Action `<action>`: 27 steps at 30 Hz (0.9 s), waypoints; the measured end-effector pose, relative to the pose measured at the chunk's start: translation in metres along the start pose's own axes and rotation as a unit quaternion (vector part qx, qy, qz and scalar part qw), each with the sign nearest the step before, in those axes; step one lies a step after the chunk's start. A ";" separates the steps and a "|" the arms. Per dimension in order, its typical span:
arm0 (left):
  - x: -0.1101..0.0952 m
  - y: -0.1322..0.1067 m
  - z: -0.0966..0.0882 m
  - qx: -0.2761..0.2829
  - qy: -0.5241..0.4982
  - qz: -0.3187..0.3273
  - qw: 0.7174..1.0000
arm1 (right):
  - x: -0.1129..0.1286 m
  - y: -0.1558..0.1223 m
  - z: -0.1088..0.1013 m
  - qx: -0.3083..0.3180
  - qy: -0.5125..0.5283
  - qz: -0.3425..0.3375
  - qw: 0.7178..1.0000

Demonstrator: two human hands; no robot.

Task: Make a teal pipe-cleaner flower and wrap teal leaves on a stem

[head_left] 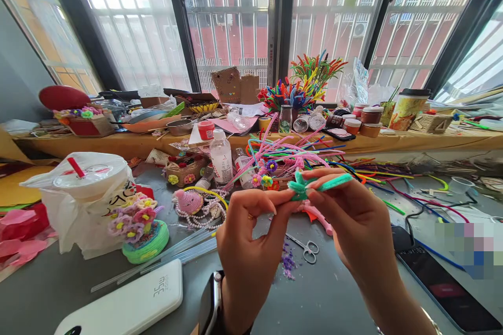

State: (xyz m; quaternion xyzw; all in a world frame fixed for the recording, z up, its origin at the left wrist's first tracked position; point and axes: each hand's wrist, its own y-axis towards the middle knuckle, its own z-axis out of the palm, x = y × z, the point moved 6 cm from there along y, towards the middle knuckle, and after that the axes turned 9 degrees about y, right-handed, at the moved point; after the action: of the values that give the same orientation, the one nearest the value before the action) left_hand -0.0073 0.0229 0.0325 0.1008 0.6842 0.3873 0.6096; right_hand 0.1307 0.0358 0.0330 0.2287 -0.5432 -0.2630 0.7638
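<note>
Raised over the middle of the table, a teal-green pipe cleaner (333,183) is bent into several short loops at its left end. My left hand (251,235) pinches the looped end between thumb and forefinger. From the other side, my right hand (346,220) grips the same pipe cleaner near the loops, its folded tail sticking out to the right. Below my hands lie small scissors (308,248) beside purple fuzz clippings (288,261). A pink pipe-cleaner piece (323,221) is partly hidden behind my right hand.
At left stand a bagged drink cup (88,188), a green pot of fuzzy flowers (145,243) and a white power bank (129,301). Clear sticks (157,261) lie nearby. A phone (448,288) rests at right. Bottles (221,159) and loose pipe cleaners (291,149) crowd the back.
</note>
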 end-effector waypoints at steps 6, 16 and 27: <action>-0.002 0.000 -0.001 -0.009 0.010 0.015 1.000 | -0.001 -0.001 -0.002 -0.015 -0.017 -0.016 1.000; -0.002 0.000 -0.001 -0.020 0.044 0.039 0.998 | -0.008 -0.002 -0.001 -0.033 0.033 0.020 0.999; 0.008 0.008 0.009 0.106 -0.127 -0.072 0.984 | -0.003 0.002 -0.001 -0.004 0.018 -0.007 1.000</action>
State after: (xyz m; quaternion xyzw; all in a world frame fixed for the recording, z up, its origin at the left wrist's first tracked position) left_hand -0.0036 0.0371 0.0327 0.1635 0.6437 0.2515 0.7040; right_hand 0.1314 0.0392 0.0312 0.2335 -0.5270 -0.2663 0.7726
